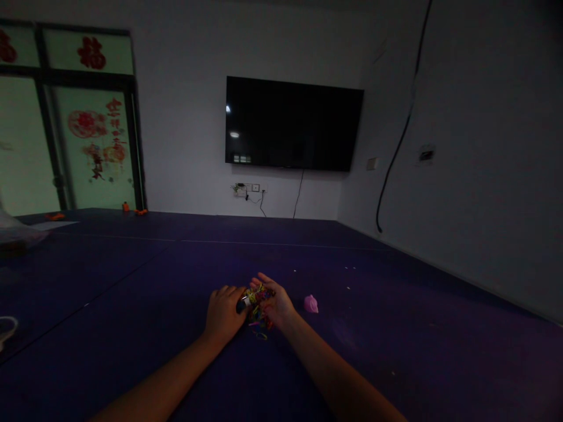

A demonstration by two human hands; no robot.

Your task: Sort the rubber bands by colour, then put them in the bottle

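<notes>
A small heap of colourful rubber bands point(259, 313) lies on the dark floor between my two hands. My left hand point(222, 313) is wrapped round a small container point(245, 302) with a dark end and a whitish part, tilted toward the bands; its exact kind is hard to make out in the dim light. My right hand point(278, 305) is turned palm inward with its fingers stretched out, cupped against the bands, some of which rest at its palm and fingers. To the right of it sits a small pink knobbly piece point(311, 303), touched by neither hand.
Purple-blue floor point(145, 305) stretches to the wall, with small white scraps on it. A plastic bag point(20, 231) and a white loop-shaped item point(7, 329) are at the left. Orange items point(139, 211) lie near the glass door point(94, 140). A television point(292, 124) hangs ahead; a black cable point(402, 132) runs down the right wall.
</notes>
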